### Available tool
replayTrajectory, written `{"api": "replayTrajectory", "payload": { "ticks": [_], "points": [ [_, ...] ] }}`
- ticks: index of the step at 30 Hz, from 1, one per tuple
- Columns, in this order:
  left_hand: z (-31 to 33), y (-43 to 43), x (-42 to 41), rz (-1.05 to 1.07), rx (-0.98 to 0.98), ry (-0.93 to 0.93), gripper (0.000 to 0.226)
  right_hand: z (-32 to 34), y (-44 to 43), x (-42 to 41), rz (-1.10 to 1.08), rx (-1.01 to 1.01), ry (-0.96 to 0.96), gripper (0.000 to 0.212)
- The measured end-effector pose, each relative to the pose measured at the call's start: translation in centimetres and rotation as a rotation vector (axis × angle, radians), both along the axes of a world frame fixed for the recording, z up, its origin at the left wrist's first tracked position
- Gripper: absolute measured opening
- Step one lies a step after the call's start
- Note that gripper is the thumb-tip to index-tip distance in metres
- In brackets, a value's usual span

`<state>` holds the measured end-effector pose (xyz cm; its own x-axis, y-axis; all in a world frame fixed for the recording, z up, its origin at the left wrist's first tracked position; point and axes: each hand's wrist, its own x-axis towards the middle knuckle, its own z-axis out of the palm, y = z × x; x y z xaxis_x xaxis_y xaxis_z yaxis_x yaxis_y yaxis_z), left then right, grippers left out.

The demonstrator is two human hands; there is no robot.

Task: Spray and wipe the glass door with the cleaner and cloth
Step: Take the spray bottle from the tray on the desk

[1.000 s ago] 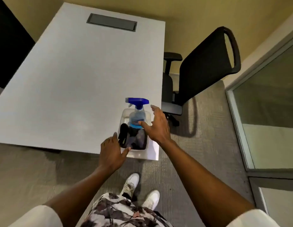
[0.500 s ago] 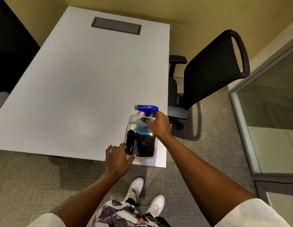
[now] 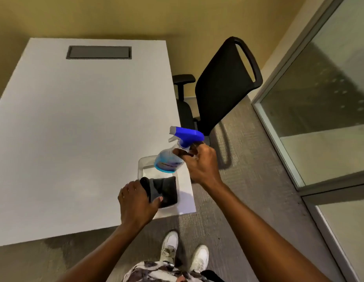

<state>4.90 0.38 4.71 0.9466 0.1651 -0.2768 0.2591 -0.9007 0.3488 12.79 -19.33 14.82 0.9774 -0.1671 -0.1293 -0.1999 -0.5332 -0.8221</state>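
Observation:
My right hand (image 3: pixel 200 162) grips the neck of a clear spray bottle (image 3: pixel 173 154) with a blue trigger head and blue liquid, holding it tilted in the air above a clear plastic tray (image 3: pixel 143 162). The tray sits at the near right corner of the white table (image 3: pixel 79 129). A dark folded cloth (image 3: pixel 163 191) lies in the tray, and my left hand (image 3: pixel 136 202) holds its left edge, thumb on top. The glass door (image 3: pixel 323 110) with its grey metal frame stands to the right.
A black office chair (image 3: pixel 224 86) stands between the table and the glass door. A grey cable hatch (image 3: pixel 98 52) is set into the far end of the table. Grey carpet (image 3: pixel 254 184) covers the floor; my white shoes are below the table corner.
My right hand closed on the spray bottle and lifted it up out of the tray. My left hand moved forward and took hold of the cloth.

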Motion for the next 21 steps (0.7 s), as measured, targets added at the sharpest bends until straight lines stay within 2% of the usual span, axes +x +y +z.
{"api": "replayTrajectory", "payload": {
  "ticks": [4,11,14,15,18,21],
  "points": [
    [3.6,-4.3,1.7,-0.109,-0.417,-0.116,0.102,2.4,-3.7,-2.6,-0.081,0.046,-0.075,0.037],
    [5.9,-14.2,0.9,-0.434,-0.507,-0.240,0.110,5.9,-11.9,-8.9,-0.312,0.020,-0.200,0.050],
    [6.3,-17.5,-0.6,-0.495,-0.576,-0.165,0.130,6.6,-14.5,-11.4,-0.400,0.010,-0.230,0.052],
    [6.5,-19.0,-1.1,-0.526,-0.580,-0.158,0.131,6.9,-15.8,-12.3,-0.445,0.016,-0.246,0.056],
    [6.7,-23.6,-2.2,-0.591,-0.589,-0.249,0.105,7.7,-19.7,-15.1,-0.564,0.010,-0.304,0.062],
    [8.1,-28.4,-2.8,-0.683,-0.721,-0.239,0.099,8.6,-23.8,-17.6,-0.663,-0.012,-0.350,0.069]
  ]
}}
